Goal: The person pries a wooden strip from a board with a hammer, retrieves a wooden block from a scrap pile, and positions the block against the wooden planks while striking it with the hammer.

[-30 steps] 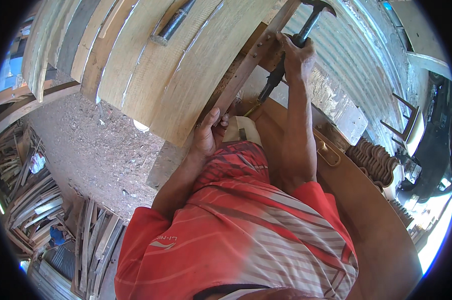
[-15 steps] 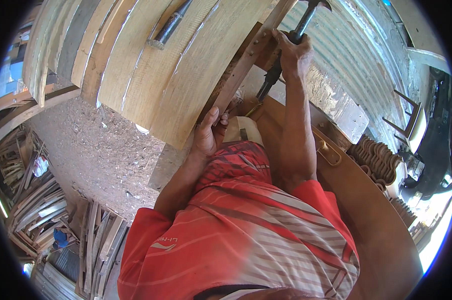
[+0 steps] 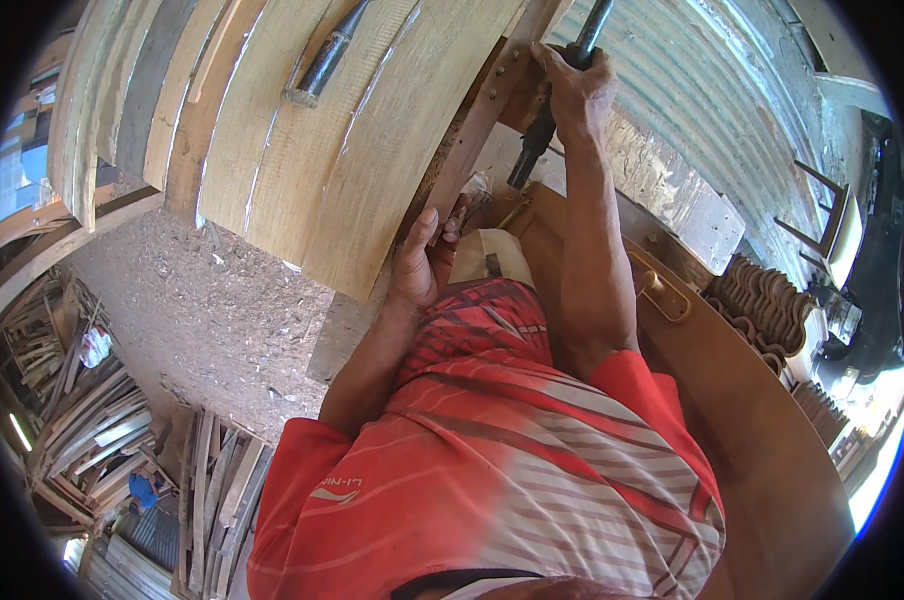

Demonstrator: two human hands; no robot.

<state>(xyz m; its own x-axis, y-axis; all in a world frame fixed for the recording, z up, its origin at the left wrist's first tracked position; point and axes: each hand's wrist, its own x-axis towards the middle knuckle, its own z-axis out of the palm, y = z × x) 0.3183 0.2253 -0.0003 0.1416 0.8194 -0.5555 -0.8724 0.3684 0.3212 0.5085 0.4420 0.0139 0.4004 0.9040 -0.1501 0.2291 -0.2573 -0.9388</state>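
Note:
My right hand (image 3: 584,95) is closed around a hammer (image 3: 537,140) with a dark grip and a metal shaft. The hammer's head lies beyond the upper edge of the view. My left hand (image 3: 414,268) is closed at the near end of a narrow wooden bar (image 3: 472,140), its thumb on top and its other fingers partly hidden. Several dark holes or nail heads dot the far part of this bar. To its left, a chisel (image 3: 324,70) with a dark handle rests on pale wooden boards (image 3: 372,190).
A curved brown panel (image 3: 742,450) with a recessed handle stands along my right side. Corrugated sheeting (image 3: 672,110) and stacked roof tiles (image 3: 767,300) are farther right. Piled timber offcuts (image 3: 92,410) lie at the left, beside a floor (image 3: 202,300) littered with shavings.
My right hand has shifted slightly up and left with the hammer, and the hammer's head has left the view. My left hand stays at the bar's end.

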